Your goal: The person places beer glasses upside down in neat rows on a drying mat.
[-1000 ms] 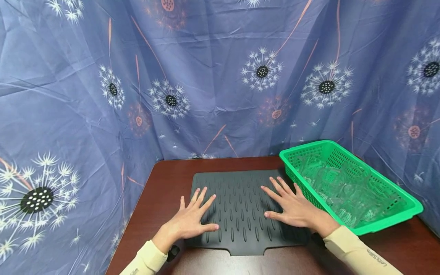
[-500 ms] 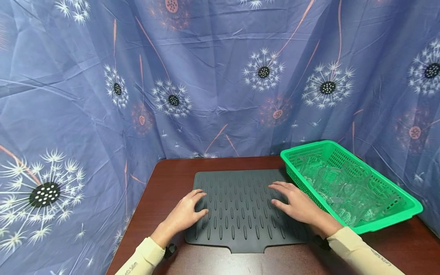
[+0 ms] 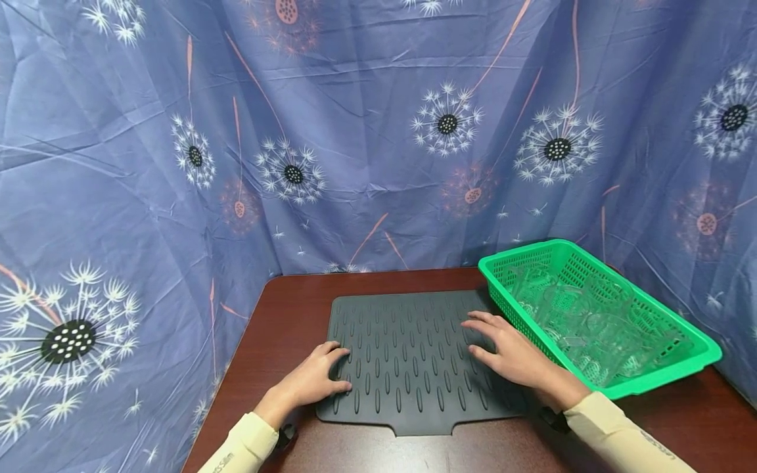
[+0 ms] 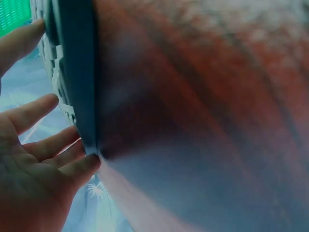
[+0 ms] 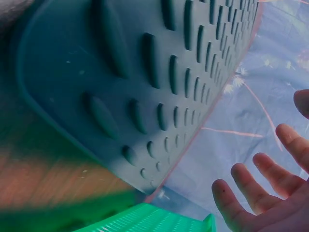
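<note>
A dark grey ridged mat (image 3: 414, 361) lies on the brown table, with a notched tab at its near edge. My left hand (image 3: 307, 376) is at the mat's left edge, thumb apart from relaxed fingers; in the left wrist view its fingertips (image 4: 91, 162) come right up to that edge. Over the right part of the mat my right hand (image 3: 511, 355) hovers, holding nothing, its fingers loosely bent. In the right wrist view, the right fingers (image 5: 246, 186) appear apart from the ridged surface.
A green plastic basket (image 3: 662, 378) holding several clear glass vessels (image 3: 609, 338) stands at the right, close to my right hand. The wooden table (image 3: 284, 315) ends at the back against a blue curtain (image 3: 355, 131) with dandelion prints.
Both hands' spread fingers have relaxed and drawn together. My left hand has shifted left to the mat's edge, while the right has moved slightly to the right. Mat and basket stay put.
</note>
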Tool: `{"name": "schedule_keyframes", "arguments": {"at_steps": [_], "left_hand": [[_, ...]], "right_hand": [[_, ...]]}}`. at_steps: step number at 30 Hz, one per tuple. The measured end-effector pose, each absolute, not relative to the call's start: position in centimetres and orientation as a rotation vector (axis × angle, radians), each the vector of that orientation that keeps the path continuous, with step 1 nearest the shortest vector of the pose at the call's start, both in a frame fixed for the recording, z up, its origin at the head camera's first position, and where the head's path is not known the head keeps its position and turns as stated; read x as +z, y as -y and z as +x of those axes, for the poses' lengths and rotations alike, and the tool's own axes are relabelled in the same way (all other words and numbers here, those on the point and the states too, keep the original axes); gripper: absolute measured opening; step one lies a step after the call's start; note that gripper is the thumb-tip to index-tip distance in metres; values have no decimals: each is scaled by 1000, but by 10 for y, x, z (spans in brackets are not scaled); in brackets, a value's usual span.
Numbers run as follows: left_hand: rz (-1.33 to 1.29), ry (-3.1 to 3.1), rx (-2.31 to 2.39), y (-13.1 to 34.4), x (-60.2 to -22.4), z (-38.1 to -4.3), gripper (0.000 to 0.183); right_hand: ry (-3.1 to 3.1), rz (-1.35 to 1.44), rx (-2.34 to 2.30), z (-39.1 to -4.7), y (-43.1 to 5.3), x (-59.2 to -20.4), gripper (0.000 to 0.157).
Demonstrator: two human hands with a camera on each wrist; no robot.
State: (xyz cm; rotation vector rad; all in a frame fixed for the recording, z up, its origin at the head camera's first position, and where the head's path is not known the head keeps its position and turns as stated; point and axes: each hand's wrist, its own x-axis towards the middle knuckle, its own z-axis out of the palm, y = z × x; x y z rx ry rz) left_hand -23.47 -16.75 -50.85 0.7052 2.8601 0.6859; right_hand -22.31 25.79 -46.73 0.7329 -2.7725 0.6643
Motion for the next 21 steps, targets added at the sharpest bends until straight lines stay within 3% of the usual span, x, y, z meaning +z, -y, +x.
{"name": "schedule_keyframes", "arguments": {"at_steps": [21], "left_hand": [[723, -2839, 669, 166, -509, -232, 61]], "right_hand": [[2738, 769, 762, -228, -258, -424, 46]]}}
